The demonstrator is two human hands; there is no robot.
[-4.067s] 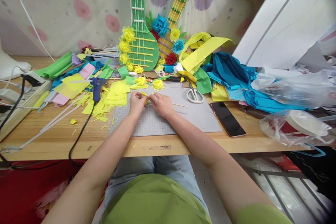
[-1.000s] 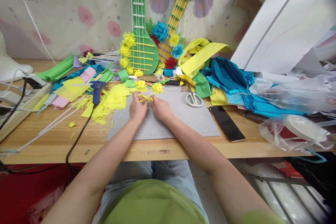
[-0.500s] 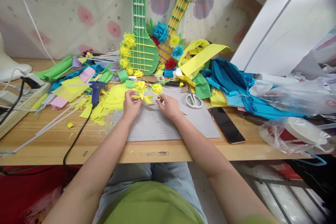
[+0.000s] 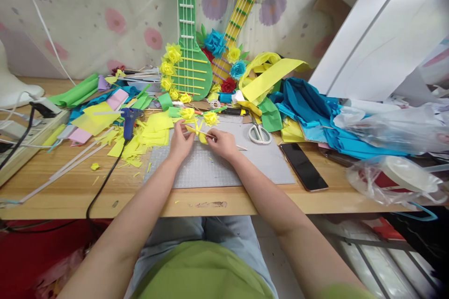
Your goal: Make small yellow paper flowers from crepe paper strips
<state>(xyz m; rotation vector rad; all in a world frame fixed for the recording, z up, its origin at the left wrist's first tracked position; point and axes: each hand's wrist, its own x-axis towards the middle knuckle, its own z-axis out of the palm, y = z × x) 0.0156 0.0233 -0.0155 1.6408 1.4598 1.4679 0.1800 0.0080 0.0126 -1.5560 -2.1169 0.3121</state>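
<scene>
My left hand (image 4: 181, 141) is closed, its fingertips pinching a yellow paper flower piece (image 4: 201, 136) with petals spread out. From the other side my right hand (image 4: 223, 144) grips a thin white stick (image 4: 242, 148), whose tail sticks out past the palm. The stick's front part lies against the yellow paper between both hands. Just beyond the fingers are two finished yellow paper flowers, one left (image 4: 187, 113) and one right (image 4: 211, 118). Below the hands lies a grey cutting mat (image 4: 199, 173).
A blue glue gun (image 4: 129, 121) with a black cord stands among yellow paper pieces (image 4: 154, 131) at left. White-handled scissors (image 4: 259, 134) and a phone (image 4: 303, 167) lie at right. Behind lean a green paper guitar (image 4: 192, 72) and a yellow one (image 4: 240, 11). Blue paper (image 4: 308, 107) is piled right.
My right hand has moved left, bringing the stick against the yellow paper. The left hand has shifted slightly right, and the petals have turned between the fingers.
</scene>
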